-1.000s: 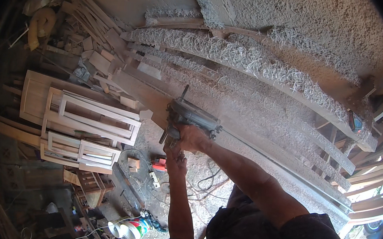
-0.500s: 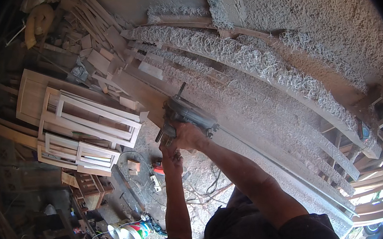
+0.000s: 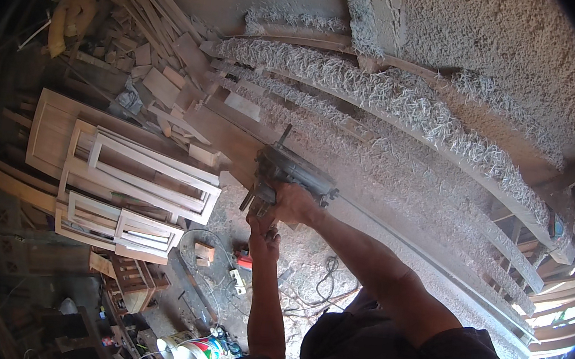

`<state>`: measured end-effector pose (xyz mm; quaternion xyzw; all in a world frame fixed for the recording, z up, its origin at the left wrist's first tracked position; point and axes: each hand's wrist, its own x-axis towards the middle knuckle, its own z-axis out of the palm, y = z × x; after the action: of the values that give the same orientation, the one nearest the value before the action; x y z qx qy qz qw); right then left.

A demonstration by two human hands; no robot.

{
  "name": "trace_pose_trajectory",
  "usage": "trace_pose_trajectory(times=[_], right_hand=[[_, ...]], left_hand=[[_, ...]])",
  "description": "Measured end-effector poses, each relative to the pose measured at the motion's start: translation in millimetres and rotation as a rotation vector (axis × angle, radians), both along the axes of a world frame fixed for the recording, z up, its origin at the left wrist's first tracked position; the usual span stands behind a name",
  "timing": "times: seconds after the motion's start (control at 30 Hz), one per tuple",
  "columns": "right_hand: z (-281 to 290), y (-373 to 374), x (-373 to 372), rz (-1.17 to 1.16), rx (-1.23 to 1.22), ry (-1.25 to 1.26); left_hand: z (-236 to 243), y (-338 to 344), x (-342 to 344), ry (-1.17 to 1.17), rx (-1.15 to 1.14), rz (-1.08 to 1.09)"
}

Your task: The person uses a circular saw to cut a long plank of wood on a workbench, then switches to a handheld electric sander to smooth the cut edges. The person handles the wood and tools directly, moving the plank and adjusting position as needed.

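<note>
Two hands: both at one grey handheld power tool [image 3: 295, 169] — the right hand [image 3: 293, 205] against its near side, the left hand [image 3: 265, 241] just below and to the left
Tool's place: ahead of both hands, near the middle of the view, overlapping a long board [image 3: 229, 137]; whether its base rests on the wood, I cannot tell
Tool's long axis: slanted, upper left to lower right, roughly in line with the board; a thin rod [image 3: 285, 135] juts from its far side, pointing away from the person
Nearer hand: the right, its forearm reaching in from the lower right, with the tool's body just beyond the knuckles
Right grip: clasped round the tool's near side
Left grip: fingers curled up at the tool's near lower end — how firmly they close, and on which part, I cannot tell
Around: a shavings-covered beam [image 3: 407, 108] beyond, pale wooden frames [image 3: 145, 197] to the left
</note>
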<state>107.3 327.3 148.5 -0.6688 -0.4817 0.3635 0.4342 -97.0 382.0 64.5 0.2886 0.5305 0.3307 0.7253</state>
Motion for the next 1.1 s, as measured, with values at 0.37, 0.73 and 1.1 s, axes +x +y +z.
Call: trace_pose_trajectory(times=[0.37, 0.73, 1.1], right_hand=[[-10, 61, -1, 0.021, -0.054, -0.02], [-14, 115, -5, 0.035, 0.065, -0.033], [-20, 175, -12, 0.022, 0.031, -0.058]], left_hand=[[-7, 52, -2, 0.043, 0.01, 0.054], [-6, 106, -1, 0.068, 0.027, 0.032], [-11, 165, -6, 0.059, 0.05, 0.035]])
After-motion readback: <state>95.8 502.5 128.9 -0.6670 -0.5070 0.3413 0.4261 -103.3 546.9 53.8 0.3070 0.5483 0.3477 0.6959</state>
